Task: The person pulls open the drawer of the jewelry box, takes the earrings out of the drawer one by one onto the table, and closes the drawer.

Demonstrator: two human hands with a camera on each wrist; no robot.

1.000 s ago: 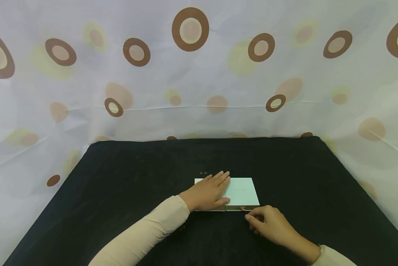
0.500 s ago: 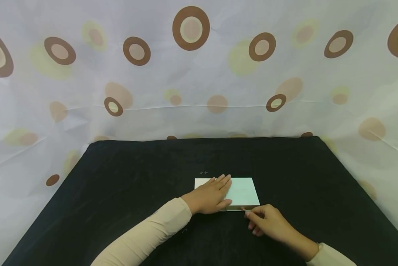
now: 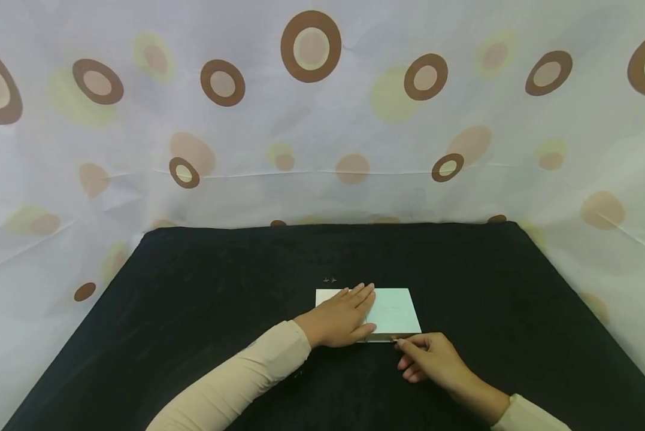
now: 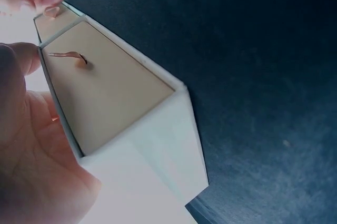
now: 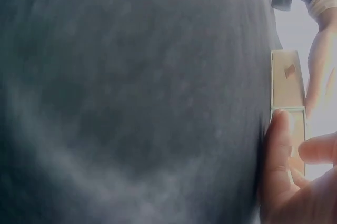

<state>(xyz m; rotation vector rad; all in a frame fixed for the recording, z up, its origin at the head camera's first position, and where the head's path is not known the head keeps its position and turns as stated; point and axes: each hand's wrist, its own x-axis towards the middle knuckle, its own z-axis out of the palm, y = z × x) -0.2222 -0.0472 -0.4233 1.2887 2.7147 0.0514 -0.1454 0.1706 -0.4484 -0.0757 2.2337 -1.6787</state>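
Observation:
A low, pale box stands on the black cloth in two side-by-side sections; I cannot tell whether they are joined. The right section has a mint-green top point(image 3: 391, 311). Each front is a beige drawer panel point(image 4: 113, 92) with a ribbon pull point(image 4: 68, 54). My left hand point(image 3: 337, 318) lies flat over the white left section, fingertips reaching the mint top, thumb near the front edge. My right hand point(image 3: 435, 359) is at the front of the right section, thumb and forefinger pinching its small ribbon pull point(image 3: 394, 339). Those fingertips partly hide that ribbon in the right wrist view.
Two tiny metallic pieces point(image 3: 330, 280) lie behind the box on the black cloth point(image 3: 236, 269). A white curtain point(image 3: 354, 131) with brown and yellow circles hangs beyond the table's far edge.
My left hand has slid slightly to the right and nearer on the box. The right thumb and forefinger have closed in on the ribbon pull. The box looks unmoved.

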